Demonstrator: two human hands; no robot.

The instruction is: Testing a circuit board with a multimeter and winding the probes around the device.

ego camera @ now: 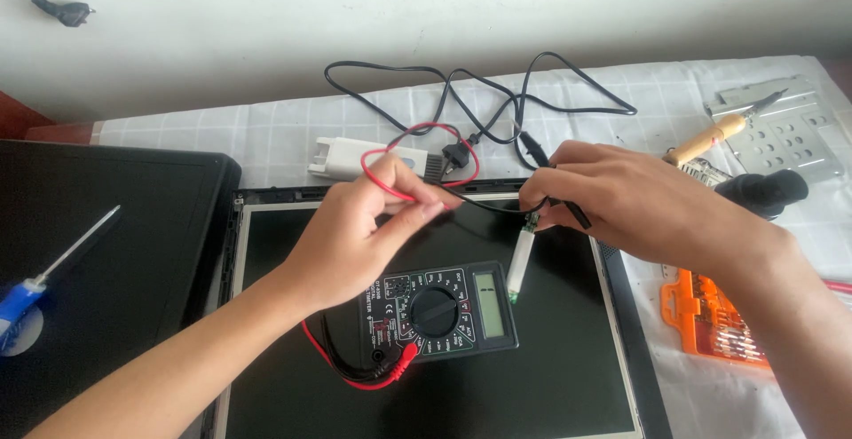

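Observation:
My left hand (359, 235) pinches the red test lead (377, 175) between thumb and fingers, above a dark flat screen panel (532, 359). My right hand (621, 199) grips the black probe (575, 213) and presses it to the top of a small white stick-shaped circuit module (518, 266) that leans on the panel. A black digital multimeter (439, 312) lies on the panel between my hands, with red and black leads plugged into its left end.
A white charger block (355, 155) and looping black cable (497, 102) lie behind the panel. At right are a wooden-handled soldering iron (710, 140), a perforated metal plate (785, 133) and an orange bit case (710, 319). A blue-handled screwdriver (53, 270) rests on a black case at left.

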